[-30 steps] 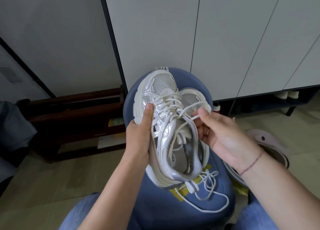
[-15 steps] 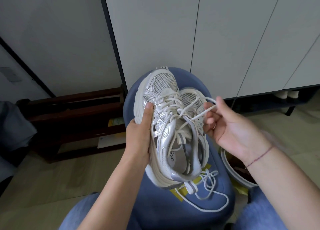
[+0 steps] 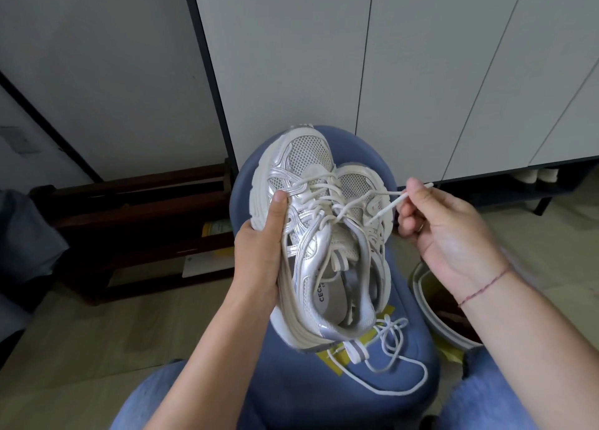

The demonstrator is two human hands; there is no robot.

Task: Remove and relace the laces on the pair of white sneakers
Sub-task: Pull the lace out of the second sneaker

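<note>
My left hand (image 3: pixel 259 254) grips a white and silver sneaker (image 3: pixel 311 235) by its left side, thumb on the upper, toe pointing away from me. My right hand (image 3: pixel 444 232) pinches the free end of this sneaker's white lace (image 3: pixel 393 202) and holds it out to the right of the eyelets. The second sneaker (image 3: pixel 359 183) lies underneath on a blue stool (image 3: pixel 324 394), mostly hidden. A loose white lace (image 3: pixel 395 361) trails over the stool seat below the held sneaker's heel.
White cabinet doors (image 3: pixel 421 73) stand behind the stool. A dark wooden rack (image 3: pixel 139 222) sits low at the left. A round grey-rimmed bin (image 3: pixel 431 319) is on the floor under my right wrist. My knees in blue jeans (image 3: pixel 486 397) flank the stool.
My right hand has pulled the lace end out to the right, away from the eyelets, so the lace is drawn longer. My left hand keeps its hold on the sneaker.
</note>
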